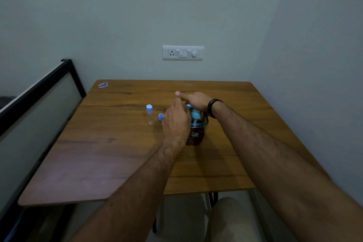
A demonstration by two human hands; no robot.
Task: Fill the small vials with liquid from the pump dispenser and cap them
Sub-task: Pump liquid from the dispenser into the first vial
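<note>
Here, from the head view, the pump dispenser stands near the middle of the wooden table, a dark bottle with a light blue pump head. The right hand lies flat on top of that pump, its grip spread with the forefinger pointing toward the far left corner. The left hand is curled up close against the spout; whatever its grip pinches is hidden behind the fingers, so I cannot tell. Left of it stands a capped vial, and a loose blue cap lies just beside that vial.
</note>
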